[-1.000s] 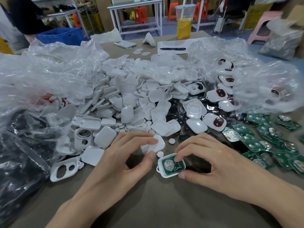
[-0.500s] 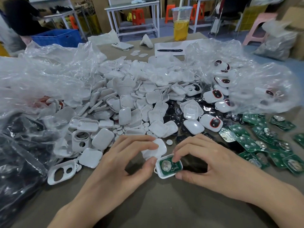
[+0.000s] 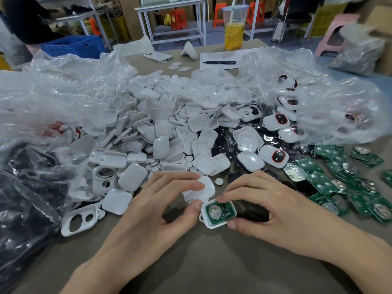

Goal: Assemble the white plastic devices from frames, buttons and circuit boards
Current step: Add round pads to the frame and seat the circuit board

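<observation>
1. Your left hand (image 3: 152,209) pinches one white cover (image 3: 206,188), low centre.
2. Your right hand (image 3: 275,206) grips one frame (image 3: 213,225) on the table (image 3: 212,262), with one board (image 3: 220,212) seated inside.
3. The cover lies just upper left of the frame, whose long axis runs roughly left to right; your left hand is nearer.
4. The loose piles beyond are too many to count.
</observation>
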{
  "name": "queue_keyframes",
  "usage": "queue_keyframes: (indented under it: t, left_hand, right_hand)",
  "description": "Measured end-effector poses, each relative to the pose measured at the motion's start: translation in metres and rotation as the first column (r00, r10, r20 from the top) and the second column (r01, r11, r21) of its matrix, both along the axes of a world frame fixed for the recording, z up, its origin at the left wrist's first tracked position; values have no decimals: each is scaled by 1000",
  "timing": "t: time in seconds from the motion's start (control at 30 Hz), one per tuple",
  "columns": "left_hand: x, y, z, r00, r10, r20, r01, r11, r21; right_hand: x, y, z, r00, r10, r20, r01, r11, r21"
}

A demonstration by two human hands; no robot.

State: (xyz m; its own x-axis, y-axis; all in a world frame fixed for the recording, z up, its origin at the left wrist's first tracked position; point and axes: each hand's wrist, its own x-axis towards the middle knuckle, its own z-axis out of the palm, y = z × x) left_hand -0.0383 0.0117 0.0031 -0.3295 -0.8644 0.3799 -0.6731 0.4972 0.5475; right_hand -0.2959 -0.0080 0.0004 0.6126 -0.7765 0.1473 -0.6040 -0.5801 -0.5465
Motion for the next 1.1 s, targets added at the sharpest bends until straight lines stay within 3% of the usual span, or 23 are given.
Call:
queue_keyframes:
  t: [0.6,1.1]
  left_hand:
    - [-2,1,3,999,25,-28,-26,1000,-16]
    - [-2,2,5,999,35,-26,-35,999,-6]
  right_hand:
    - [0,1,0,997,-22,79,16,997,74]
    - [-2,1,0,998,8,61,-9,1000,28]
